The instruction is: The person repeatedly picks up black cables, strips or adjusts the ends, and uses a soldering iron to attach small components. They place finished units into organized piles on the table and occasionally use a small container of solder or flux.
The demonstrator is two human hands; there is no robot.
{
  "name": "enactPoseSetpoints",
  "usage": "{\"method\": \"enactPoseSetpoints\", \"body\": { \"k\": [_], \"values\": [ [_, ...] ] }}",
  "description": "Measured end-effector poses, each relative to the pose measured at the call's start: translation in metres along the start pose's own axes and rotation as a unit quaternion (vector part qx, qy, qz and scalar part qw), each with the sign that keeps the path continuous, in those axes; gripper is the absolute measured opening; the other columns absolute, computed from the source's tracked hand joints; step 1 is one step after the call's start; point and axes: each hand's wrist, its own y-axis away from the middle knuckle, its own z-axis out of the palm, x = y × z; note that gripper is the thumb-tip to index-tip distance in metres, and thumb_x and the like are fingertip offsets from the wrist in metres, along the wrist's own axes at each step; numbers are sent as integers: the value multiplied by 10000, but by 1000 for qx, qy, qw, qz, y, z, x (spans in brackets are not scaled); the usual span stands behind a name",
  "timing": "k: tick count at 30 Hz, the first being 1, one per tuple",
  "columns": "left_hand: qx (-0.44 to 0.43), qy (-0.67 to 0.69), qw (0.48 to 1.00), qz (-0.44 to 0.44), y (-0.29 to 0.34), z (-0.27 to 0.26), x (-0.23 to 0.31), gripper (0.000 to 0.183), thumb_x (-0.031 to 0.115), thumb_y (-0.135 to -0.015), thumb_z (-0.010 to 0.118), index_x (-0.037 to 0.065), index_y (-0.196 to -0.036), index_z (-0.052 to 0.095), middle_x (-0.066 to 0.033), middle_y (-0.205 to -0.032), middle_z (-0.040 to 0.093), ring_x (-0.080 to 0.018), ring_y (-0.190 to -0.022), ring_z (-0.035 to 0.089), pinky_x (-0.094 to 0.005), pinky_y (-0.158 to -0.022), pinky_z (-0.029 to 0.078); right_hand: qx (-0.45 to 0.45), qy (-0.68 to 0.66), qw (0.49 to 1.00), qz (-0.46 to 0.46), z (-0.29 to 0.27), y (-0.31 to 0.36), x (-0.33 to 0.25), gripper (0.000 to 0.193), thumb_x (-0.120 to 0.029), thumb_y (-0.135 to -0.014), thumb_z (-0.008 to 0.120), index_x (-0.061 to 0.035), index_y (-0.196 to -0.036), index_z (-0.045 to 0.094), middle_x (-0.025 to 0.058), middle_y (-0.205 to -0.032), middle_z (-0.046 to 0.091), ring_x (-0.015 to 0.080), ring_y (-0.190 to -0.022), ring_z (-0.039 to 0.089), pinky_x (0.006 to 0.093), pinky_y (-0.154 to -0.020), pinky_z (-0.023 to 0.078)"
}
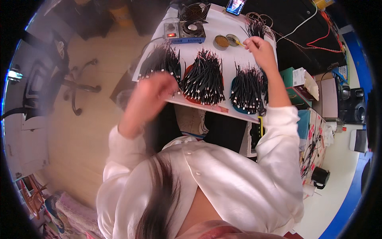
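My right hand reaches over the white table, its fingers pinched on a thin yellow stick. The stick's far end meets a small open round tin, beside another round tin of brown material. Blurred by motion, my left hand is over the near edge of the left bundle of black cables; its fingers are smeared and any held thing cannot be made out. More black cables with metal plugs lie in a middle bundle on a red tray and a right bundle on a teal tray.
A blue heating device with a lit red switch stands at the far left of the table, before a black fan. A phone stands at the back. Another cable bundle lies far right; a green box stands beside the table.
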Motion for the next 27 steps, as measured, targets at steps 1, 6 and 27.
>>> {"method": "enactPoseSetpoints", "body": {
  "k": [1,6,27],
  "values": [
    [56,-52,995,-68,-16,-8,-8,93,98,-840,603,19,-884,622,-170,-779,608,-343,-725,604,-399,-632,476,-19,-47,999,-11,5,23,-19,207,-167,-928,551,9,-943,660,27,-815,665,77,-745,580,221,-685,459],
    [48,-332,937,-94,-69,-5,-60,173,153,-811,650,-11,-855,623,-207,-780,637,-377,-787,622,-449,-679,482,39,-149,988,14,51,142,-82,195,-161,-908,576,8,-893,670,23,-711,645,65,-636,551,227,-592,439],
    [22,142,976,-161,-60,-25,-72,164,146,-904,594,-13,-871,612,11,-674,548,-51,-568,445,-213,-504,314,-78,-126,987,55,66,157,-94,185,-144,-922,570,25,-889,635,43,-743,644,89,-625,595,231,-578,459]
  ]
}}
